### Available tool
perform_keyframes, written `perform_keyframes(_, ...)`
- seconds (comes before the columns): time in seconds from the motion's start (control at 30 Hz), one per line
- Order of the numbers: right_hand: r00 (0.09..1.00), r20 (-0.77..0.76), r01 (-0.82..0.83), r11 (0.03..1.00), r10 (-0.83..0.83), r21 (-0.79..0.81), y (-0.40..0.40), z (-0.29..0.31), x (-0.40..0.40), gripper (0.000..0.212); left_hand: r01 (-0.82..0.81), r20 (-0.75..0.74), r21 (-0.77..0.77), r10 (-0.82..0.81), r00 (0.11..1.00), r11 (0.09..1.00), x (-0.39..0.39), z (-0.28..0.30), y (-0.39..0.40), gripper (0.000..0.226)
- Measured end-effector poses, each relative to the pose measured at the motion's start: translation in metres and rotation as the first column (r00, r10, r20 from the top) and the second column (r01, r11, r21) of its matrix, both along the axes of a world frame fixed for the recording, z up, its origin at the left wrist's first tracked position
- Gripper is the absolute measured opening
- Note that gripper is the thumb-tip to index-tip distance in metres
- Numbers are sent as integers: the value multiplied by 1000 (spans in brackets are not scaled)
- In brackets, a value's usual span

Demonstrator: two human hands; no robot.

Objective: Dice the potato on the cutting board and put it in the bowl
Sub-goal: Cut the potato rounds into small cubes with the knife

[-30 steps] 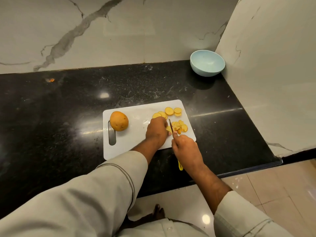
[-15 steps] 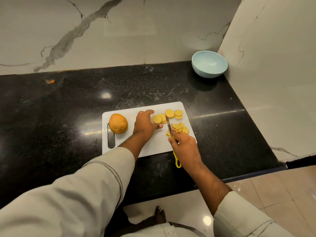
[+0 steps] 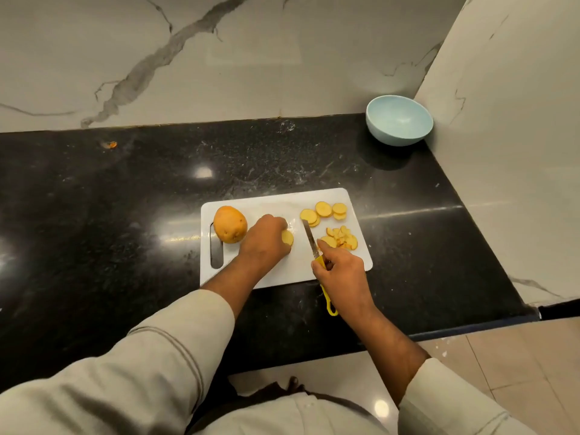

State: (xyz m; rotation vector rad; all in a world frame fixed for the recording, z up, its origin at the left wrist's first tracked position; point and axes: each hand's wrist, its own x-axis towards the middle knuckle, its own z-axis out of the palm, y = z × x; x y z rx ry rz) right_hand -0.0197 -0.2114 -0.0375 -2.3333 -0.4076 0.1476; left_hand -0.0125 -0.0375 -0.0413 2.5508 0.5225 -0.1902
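1. The white board [image 3: 273, 277] lies near the counter's [image 3: 125, 246] front edge, with bare black stone to its left and behind it; the bowl [image 3: 398, 120] sits well apart in the far right corner against the walls.
2. The left hand [image 3: 265, 238] curls over a slice [image 3: 287, 237] mid-board.
3. The right hand [image 3: 340, 271] grips a yellow-handled knife [image 3: 310, 240], blade on the board.
4. An uncut potato [image 3: 229, 228] rests at the board's left end; round slices [image 3: 323, 210] and cut pieces [image 3: 340, 240] lie at the right.
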Motion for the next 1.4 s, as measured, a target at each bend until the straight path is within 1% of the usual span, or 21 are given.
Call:
perform_keyframes(0.1,996,15,-84,994,85,-74,5,-3,-8,39,-25,-32,-75,22,999,997,-17,-4,4,52)
perform_keyframes(0.23,979,41,-182,945,200,-273,13,-6,-17,41,-99,-2,-170,100,995,980,-30,-4,6,61)
perform_keyframes(0.37,970,17,-214,891,241,-401,22,-7,-19,45,-173,15,-199,179,984,965,-34,-6,2,51)
perform_keyframes(0.47,969,-2,-220,857,248,-466,29,-11,-19,45,-183,28,-203,193,981,962,-35,-9,-1,46)
perform_keyframes(0.6,965,-16,-232,825,262,-516,36,-16,-24,46,-161,64,-162,173,983,974,-36,-12,-5,36)
perform_keyframes(0.73,964,-65,-251,805,256,-538,41,-19,-25,48,-89,75,-61,94,993,994,-35,-9,-8,29)
perform_keyframes(0.83,957,-63,-267,774,284,-574,45,-20,-25,53,-66,70,-33,68,995,997,-34,-5,-9,27)
perform_keyframes(1.0,958,-53,-257,767,280,-588,47,-21,-27,54,-57,65,-5,58,996,998,-35,-2,-12,27)
perform_keyframes(1.17,959,-65,-262,771,277,-581,47,-23,-25,55,-71,80,10,70,994,997,-36,0,-15,25)
perform_keyframes(1.4,950,-96,-292,735,297,-612,52,-21,-21,56,-122,51,-59,125,991,991,-35,4,-15,13)
